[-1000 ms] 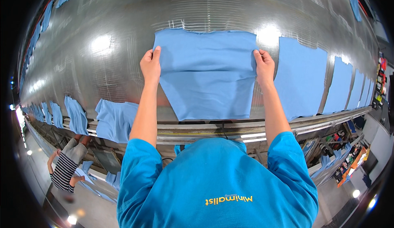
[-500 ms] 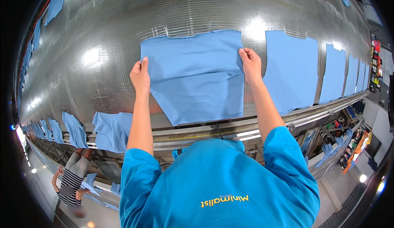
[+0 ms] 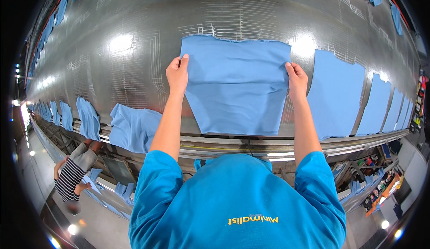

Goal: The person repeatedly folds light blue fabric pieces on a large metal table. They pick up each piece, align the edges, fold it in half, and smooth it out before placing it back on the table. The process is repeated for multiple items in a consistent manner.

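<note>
A light blue fabric piece [image 3: 235, 83] lies spread flat on the shiny metal table [image 3: 134, 69] in front of me. My left hand [image 3: 177, 73] pinches its left edge near the top corner. My right hand [image 3: 297, 81] grips its right edge at about the same height. Both arms are stretched forward from blue sleeves. The cloth is pulled taut between my hands, with faint creases across its middle.
More blue fabric pieces [image 3: 335, 94] lie in a row to the right, and others [image 3: 134, 128] hang over the table's near edge at left. A person in a striped top [image 3: 71, 175] stands at lower left. Coloured items [image 3: 380, 190] sit on shelves at lower right.
Both hands have moved the blue fabric piece farther up the metal table and held it flat; my arms are stretched out more than before.
</note>
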Demonstrator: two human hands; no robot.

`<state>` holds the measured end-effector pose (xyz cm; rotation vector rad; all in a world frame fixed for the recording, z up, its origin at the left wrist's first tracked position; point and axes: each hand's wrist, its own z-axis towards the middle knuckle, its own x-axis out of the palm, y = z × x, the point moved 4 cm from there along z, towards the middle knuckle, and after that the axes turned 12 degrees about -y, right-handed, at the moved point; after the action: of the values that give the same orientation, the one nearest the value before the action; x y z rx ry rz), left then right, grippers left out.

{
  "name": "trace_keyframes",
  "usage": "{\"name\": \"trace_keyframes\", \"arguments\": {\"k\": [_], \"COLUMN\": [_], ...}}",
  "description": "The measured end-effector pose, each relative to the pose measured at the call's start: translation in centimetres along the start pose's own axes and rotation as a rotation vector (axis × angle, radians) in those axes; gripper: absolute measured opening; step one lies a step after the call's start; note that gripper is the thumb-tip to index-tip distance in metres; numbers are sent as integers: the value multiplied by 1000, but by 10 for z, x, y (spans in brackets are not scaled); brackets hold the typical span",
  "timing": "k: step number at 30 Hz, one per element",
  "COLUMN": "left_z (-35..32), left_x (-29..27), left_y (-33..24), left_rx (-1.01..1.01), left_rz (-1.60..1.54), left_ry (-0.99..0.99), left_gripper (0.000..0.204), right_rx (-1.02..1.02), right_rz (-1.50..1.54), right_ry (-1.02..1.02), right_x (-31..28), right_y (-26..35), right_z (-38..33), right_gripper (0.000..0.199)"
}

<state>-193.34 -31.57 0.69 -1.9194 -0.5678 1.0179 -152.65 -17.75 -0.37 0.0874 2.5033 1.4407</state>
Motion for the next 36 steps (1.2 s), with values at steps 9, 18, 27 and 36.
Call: {"name": "trace_keyframes", "arguments": {"k": [9, 18, 27, 36], "left_z": [-2, 0, -23, -50], "left_x": [0, -6, 27, 114], "left_y": [1, 7, -59, -68], "left_rx": [-16, -14, 858, 1289], "left_rz": [-33, 8, 387, 337], "left_ry": [-19, -14, -67, 471], "left_gripper": [37, 34, 24, 26], "right_rx": [-26, -43, 7, -33], "right_rz": [-17, -86, -191, -41], "right_ry": [5, 5, -60, -44], "right_x": [2, -1, 12, 14], "right_y": [11, 18, 39, 40], "right_z": [-5, -8, -5, -4], "right_gripper": [26, 27, 31, 28]}}
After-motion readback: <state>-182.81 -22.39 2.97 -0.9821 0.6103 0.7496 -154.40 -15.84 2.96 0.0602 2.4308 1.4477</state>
